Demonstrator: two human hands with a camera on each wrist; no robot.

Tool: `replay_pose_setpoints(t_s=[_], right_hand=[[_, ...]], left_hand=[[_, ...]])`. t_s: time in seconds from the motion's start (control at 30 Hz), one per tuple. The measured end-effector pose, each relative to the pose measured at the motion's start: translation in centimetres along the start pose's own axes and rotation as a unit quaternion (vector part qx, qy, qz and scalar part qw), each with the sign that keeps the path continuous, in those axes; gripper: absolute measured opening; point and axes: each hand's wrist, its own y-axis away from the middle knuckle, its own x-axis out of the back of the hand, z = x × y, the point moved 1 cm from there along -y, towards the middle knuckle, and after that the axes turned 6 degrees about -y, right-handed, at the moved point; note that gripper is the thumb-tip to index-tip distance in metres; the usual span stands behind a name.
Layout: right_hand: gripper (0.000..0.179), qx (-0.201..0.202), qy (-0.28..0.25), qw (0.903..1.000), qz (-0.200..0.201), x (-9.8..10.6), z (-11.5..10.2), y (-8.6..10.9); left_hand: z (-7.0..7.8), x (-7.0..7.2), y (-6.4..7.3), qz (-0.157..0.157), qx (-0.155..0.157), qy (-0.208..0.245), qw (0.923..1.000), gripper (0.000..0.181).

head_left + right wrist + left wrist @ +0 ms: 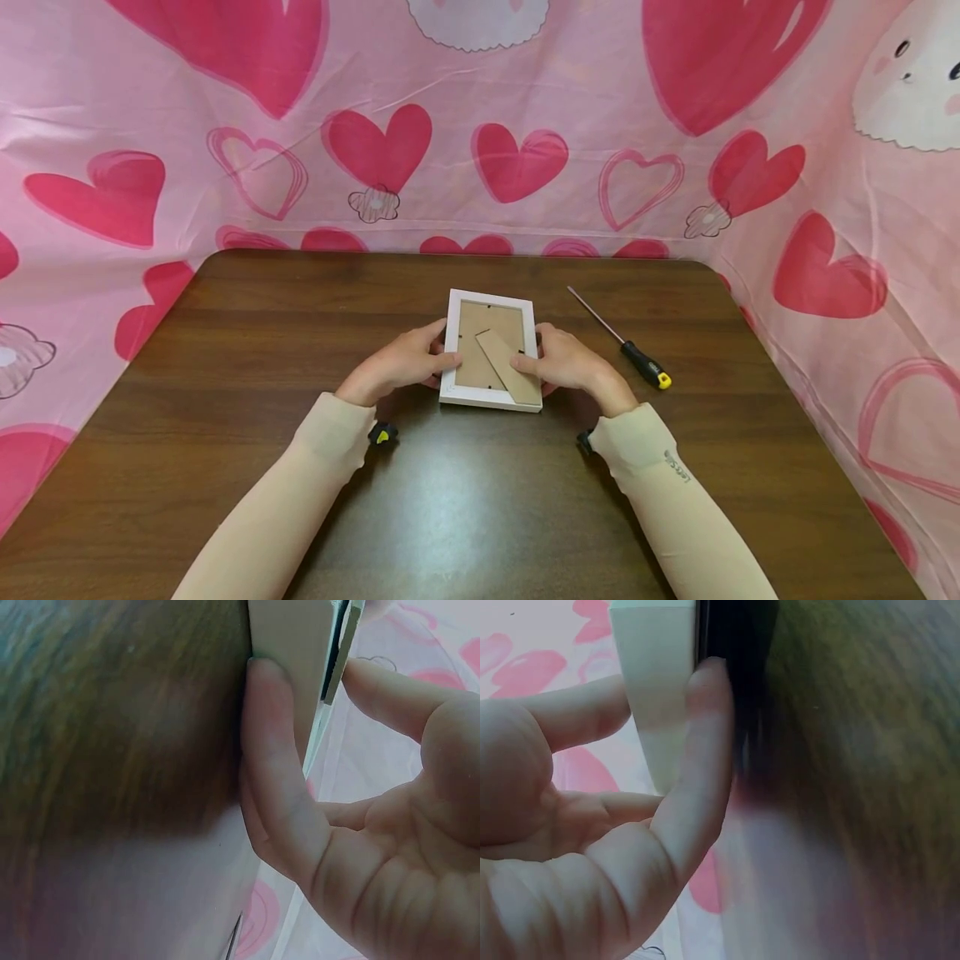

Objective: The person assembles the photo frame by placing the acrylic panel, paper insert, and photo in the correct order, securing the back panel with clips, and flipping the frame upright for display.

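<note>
A white picture frame (491, 398) is held back side up over the table, its brown backing board (472, 321) facing the head camera. On the backing lies a tan easel leg (504, 365), set at a slant. My left hand (408, 358) grips the left edge, thumb on top and fingers underneath. At the right edge my right hand (562, 360) holds the frame, its thumb on the easel leg. Both wrist views show the frame's pale side (656, 682) between thumb and fingers. The frame's front faces down, hidden from the head view.
To the right of the frame lies a screwdriver (643, 364) with a black and yellow handle, its shaft pointing away to the back left. The dark wooden table (300, 317) is bordered by a pink heart-patterned cloth (450, 150) at the back and sides.
</note>
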Motion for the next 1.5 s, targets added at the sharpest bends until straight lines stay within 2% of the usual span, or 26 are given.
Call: replay_pose_setpoints(t_s=[0.17,0.3,0.47,0.6,0.73,0.87,1.07,1.3,1.5], right_hand=[[0.067,-0.007,0.0,1.0,0.0,0.0,-0.2,0.0],[0.075,-0.005,0.027,0.9996,0.005,0.3,-0.1,0.0],[0.079,0.02,0.083,0.9958,0.034,0.9,-0.2,0.3],[0.072,0.048,0.092,0.9928,0.061,1.3,-0.3,0.4],[0.065,0.078,0.073,0.991,0.081,1.5,-0.6,0.4],[0.061,0.095,0.05,0.9902,0.089,1.6,-0.9,0.5],[0.059,0.1,0.029,0.9902,0.093,1.7,-1.5,0.8],[0.059,0.092,-0.001,0.9914,0.094,2.2,-2.0,1.2],[0.059,0.103,-0.051,0.9895,0.087,2.6,-2.8,0.9]], left_hand=[[0.1,0.6,0.1,0.017,0.01,0.032,0.9993,0.081],[0.0,1.0,0.2,0.029,0.018,0.03,0.999,0.083],[0.0,1.5,0.3,0.033,0.007,0.039,0.9986,0.07],[0.0,2.0,0.4,0.048,0.006,0.054,0.9974,0.059],[0.2,2.4,0.5,0.07,0.004,0.067,0.9953,0.056],[0.5,2.5,0.6,0.105,-0.001,0.065,0.9923,0.053],[1.0,2.9,1.1,0.161,-0.008,0.03,0.9864,0.049],[1.7,3.3,1.5,0.174,-0.009,-0.014,0.9845,0.049],[2.7,3.4,1.8,0.213,-0.024,-0.046,0.9756,0.046]])
